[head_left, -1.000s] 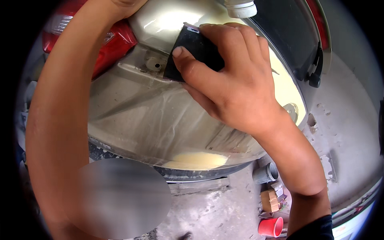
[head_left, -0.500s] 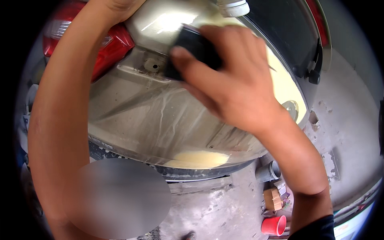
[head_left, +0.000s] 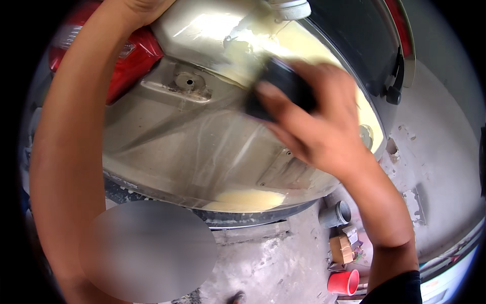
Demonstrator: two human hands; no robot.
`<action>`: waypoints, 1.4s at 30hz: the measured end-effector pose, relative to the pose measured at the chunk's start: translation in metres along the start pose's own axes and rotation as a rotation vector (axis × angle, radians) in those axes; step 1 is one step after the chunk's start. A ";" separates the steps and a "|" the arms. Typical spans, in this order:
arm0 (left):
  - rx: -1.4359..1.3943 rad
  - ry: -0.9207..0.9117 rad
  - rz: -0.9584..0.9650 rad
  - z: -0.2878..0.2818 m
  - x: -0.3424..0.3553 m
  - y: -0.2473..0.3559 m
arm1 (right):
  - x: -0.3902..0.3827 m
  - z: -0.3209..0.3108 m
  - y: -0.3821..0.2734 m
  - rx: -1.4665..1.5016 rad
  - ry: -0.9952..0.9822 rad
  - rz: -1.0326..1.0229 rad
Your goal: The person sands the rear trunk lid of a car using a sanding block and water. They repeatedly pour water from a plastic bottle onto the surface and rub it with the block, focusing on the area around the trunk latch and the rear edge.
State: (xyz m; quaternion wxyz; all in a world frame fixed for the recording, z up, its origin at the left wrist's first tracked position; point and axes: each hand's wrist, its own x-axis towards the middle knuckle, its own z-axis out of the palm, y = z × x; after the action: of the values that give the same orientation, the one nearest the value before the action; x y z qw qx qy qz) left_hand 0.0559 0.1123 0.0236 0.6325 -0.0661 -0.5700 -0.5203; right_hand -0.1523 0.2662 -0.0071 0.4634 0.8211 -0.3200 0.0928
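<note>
My right hand [head_left: 331, 116] grips a black sanding block [head_left: 284, 83], blurred by motion, over the car's rear body panel [head_left: 167, 131]. Under and beyond the block, pale yellow filler [head_left: 243, 50] covers part of the silvery-beige metal. My left hand [head_left: 147, 6] reaches the top edge near the red tail light [head_left: 144, 50]; its fingers are out of the picture. A round mounting hole [head_left: 190, 81] lies in the panel between the tail light and the block.
A white ribbed cap-like part [head_left: 291, 9] shows at the top. Another yellow patch [head_left: 248, 200] marks the panel's lower edge. On the concrete floor [head_left: 258, 258] stand a grey bucket [head_left: 334, 215], a cardboard box [head_left: 341, 249] and a red bucket [head_left: 343, 282]. A dark wiper [head_left: 397, 81] sits at right.
My right hand and the black sanding block have moved right and down along the panel, uncovering yellow filler at the upper middle. The whole view has shifted slightly.
</note>
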 end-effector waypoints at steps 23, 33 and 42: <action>-0.064 -0.173 0.136 -0.009 0.003 -0.034 | -0.047 -0.036 0.018 -0.075 -0.108 -0.004; -0.143 -0.281 0.158 -0.010 -0.003 -0.059 | -0.135 -0.084 0.057 -0.053 -0.309 0.030; 0.082 -0.103 0.211 0.002 -0.006 -0.044 | -0.051 -0.034 0.028 -0.018 -0.153 -0.020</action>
State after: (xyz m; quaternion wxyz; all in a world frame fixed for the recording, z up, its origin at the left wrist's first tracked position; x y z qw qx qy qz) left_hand 0.0238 0.0975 -0.0032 0.6558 -0.1264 -0.6124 -0.4230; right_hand -0.2042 0.3066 0.0084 0.4459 0.8248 -0.3471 0.0224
